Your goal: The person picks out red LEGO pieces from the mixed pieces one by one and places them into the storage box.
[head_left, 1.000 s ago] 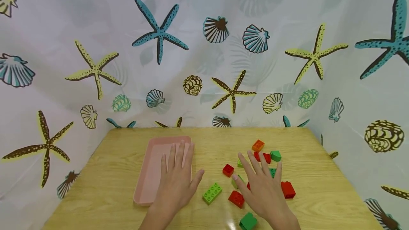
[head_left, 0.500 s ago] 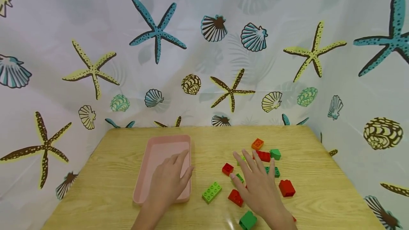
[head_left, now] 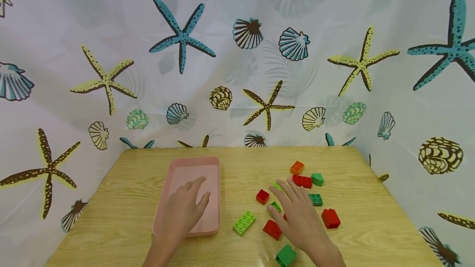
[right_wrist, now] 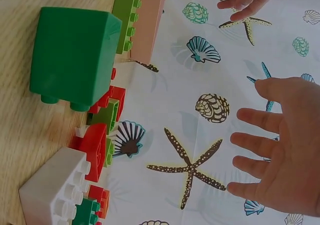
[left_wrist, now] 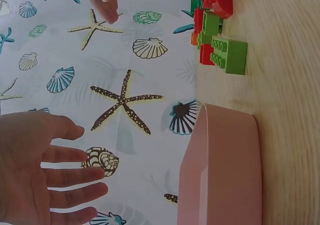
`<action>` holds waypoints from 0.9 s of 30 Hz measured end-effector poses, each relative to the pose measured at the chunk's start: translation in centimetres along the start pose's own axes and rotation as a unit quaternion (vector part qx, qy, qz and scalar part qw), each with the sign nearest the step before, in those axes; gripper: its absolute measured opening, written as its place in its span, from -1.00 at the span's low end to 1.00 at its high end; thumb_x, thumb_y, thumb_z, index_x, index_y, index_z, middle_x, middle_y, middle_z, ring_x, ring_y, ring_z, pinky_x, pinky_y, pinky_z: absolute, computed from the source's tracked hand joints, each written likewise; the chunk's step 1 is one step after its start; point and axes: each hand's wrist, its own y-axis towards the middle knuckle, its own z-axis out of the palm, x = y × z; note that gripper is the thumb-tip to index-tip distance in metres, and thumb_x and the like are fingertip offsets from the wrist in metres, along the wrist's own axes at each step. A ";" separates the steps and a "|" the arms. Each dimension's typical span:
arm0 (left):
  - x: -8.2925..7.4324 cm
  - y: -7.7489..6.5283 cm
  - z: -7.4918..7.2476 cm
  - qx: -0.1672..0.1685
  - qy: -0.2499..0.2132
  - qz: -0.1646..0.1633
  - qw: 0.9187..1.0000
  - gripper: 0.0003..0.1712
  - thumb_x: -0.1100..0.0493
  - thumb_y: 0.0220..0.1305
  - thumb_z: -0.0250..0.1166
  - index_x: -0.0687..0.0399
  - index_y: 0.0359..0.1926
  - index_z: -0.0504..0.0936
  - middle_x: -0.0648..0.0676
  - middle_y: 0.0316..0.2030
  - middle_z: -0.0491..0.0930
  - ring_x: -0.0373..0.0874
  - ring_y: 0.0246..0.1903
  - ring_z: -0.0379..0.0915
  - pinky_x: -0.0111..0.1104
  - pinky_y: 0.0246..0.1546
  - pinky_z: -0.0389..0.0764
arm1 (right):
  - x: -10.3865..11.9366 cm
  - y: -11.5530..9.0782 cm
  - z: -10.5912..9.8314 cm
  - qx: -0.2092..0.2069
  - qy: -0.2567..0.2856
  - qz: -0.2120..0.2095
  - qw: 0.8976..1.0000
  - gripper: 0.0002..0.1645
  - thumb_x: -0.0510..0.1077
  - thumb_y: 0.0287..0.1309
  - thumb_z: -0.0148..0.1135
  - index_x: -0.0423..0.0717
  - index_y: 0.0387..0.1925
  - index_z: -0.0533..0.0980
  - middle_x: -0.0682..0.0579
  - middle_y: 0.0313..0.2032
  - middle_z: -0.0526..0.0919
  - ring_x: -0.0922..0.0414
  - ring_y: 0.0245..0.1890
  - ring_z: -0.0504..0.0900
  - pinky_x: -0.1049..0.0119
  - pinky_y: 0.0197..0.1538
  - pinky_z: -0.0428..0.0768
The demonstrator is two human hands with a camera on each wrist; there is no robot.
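My left hand (head_left: 179, 211) hovers over the pink tray (head_left: 212, 221), its fingers loosely bent and holding nothing. In the left wrist view its fingers (left_wrist: 75, 177) are spread, with the tray's wall (left_wrist: 232, 170) beside them. My right hand (head_left: 298, 217) is above the scattered toy bricks, fingers extended and apart, gripping nothing. Around it lie a red brick (head_left: 330, 218), a red curved brick (head_left: 272, 230) and a dark green brick (head_left: 286, 256). A light green brick (head_left: 244, 223) with two rows of studs lies between the hands. Some bricks are partly hidden under the right hand.
Farther back are an orange brick (head_left: 297, 167), a long red brick (head_left: 302, 181) and green bricks (head_left: 317, 179). The right wrist view shows a white brick (right_wrist: 55, 187). A wooden table (head_left: 111, 209) bears everything; a curtain (head_left: 230, 127) with starfish and shells hangs behind.
My left hand has drawn back and left over the tray, its fingers bending from straight. My right hand has shifted slightly, fingers relaxing a little. No brick has moved.
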 end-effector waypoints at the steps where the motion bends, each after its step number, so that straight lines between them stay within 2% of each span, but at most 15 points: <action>1: 0.2 0.0 0.0 0.001 -0.001 -0.005 1.000 -0.52 0.06 0.28 0.37 0.09 0.19 0.58 0.21 -0.03 0.65 0.15 -0.23 0.63 -0.03 -0.33 0.61 | 0.0 0.0 0.0 -0.003 0.004 -0.002 1.000 -0.44 0.07 0.33 0.25 -0.06 0.28 0.49 -0.10 0.33 0.42 -0.20 0.40 0.23 -0.24 0.31 0.20; 4: 0.7 -0.1 0.1 0.006 -0.004 -0.016 1.000 -0.53 0.06 0.29 0.36 0.09 0.18 0.59 0.20 -0.04 0.65 0.13 -0.22 0.62 -0.03 -0.29 0.60 | -0.1 0.2 0.1 -0.016 0.014 -0.012 1.000 -0.43 0.04 0.32 0.27 -0.08 0.28 0.48 -0.09 0.28 0.47 -0.13 0.33 0.34 -0.13 0.28 0.33; 9: 1.2 -0.2 0.3 0.007 -0.013 -0.020 1.000 -0.54 0.08 0.29 0.36 0.11 0.17 0.59 0.21 -0.04 0.66 0.11 -0.27 0.63 -0.06 -0.35 0.60 | 0.0 0.4 0.4 -0.029 0.022 -0.020 0.999 -0.45 0.01 0.31 0.29 -0.07 0.27 0.47 -0.04 0.19 0.53 -0.01 0.21 0.47 0.01 0.14 0.50; 12: 1.5 -0.2 0.4 0.014 -0.017 -0.029 0.999 -0.54 0.08 0.30 0.35 0.10 0.18 0.59 0.20 -0.03 0.65 0.10 -0.27 0.63 -0.07 -0.34 0.60 | 0.2 0.6 0.5 -0.011 0.036 -0.004 0.999 -0.46 0.01 0.33 0.27 -0.04 0.28 0.47 -0.03 0.18 0.54 -0.02 0.18 0.51 0.01 0.09 0.54; 15: 1.9 -0.2 0.4 0.023 -0.023 -0.041 0.999 -0.53 0.07 0.31 0.34 0.11 0.19 0.58 0.20 -0.03 0.65 0.10 -0.24 0.63 -0.06 -0.29 0.61 | 0.5 0.7 0.7 0.025 0.054 0.034 0.998 -0.46 0.02 0.35 0.24 -0.04 0.29 0.46 -0.05 0.18 0.55 -0.05 0.15 0.54 -0.03 0.09 0.53; 16: 2.0 -0.3 0.4 0.025 -0.025 -0.045 0.998 -0.53 0.07 0.31 0.34 0.10 0.20 0.57 0.19 -0.03 0.65 0.09 -0.23 0.63 -0.06 -0.29 0.61 | 0.7 0.8 0.8 0.035 0.061 0.045 0.996 -0.46 0.03 0.35 0.23 -0.06 0.29 0.46 -0.06 0.18 0.56 -0.02 0.09 0.58 -0.03 0.07 0.54; 18: 2.4 -0.4 0.5 0.024 -0.027 -0.049 0.998 -0.53 0.08 0.30 0.34 0.11 0.19 0.57 0.18 -0.06 0.66 0.08 -0.24 0.64 -0.07 -0.33 0.61 | 0.9 0.9 0.9 0.053 0.071 0.064 0.994 -0.47 0.02 0.35 0.24 -0.09 0.27 0.48 -0.07 0.18 0.56 0.02 -0.02 0.64 -0.01 0.05 0.56; 21: 2.9 -0.6 0.5 0.023 -0.031 -0.057 0.998 -0.54 0.09 0.30 0.35 0.10 0.19 0.57 0.17 -0.09 0.66 0.06 -0.28 0.63 -0.10 -0.46 0.59 | 1.4 1.0 1.2 0.060 0.075 0.074 0.993 -0.48 0.01 0.35 0.25 -0.14 0.24 0.49 -0.09 0.17 0.58 0.02 -0.08 0.67 0.01 0.01 0.59; 24: 3.3 -0.6 0.3 0.033 -0.032 -0.069 0.997 -0.53 0.09 0.31 0.34 0.11 0.19 0.57 0.17 -0.09 0.66 0.06 -0.30 0.63 -0.12 -0.51 0.57 | 1.9 1.1 1.4 0.056 0.071 0.076 0.993 -0.47 0.00 0.34 0.26 -0.20 0.22 0.50 -0.13 0.15 0.59 -0.06 0.03 0.63 -0.01 0.03 0.58; 27: 3.7 -0.7 0.3 0.042 -0.032 -0.080 0.995 -0.52 0.08 0.32 0.33 0.12 0.21 0.55 0.19 -0.08 0.65 0.08 -0.28 0.63 -0.10 -0.49 0.58 | 2.4 1.2 1.6 0.055 0.071 0.074 0.993 -0.46 -0.01 0.34 0.26 -0.26 0.21 0.50 -0.16 0.13 0.60 -0.12 0.11 0.58 -0.04 0.07 0.55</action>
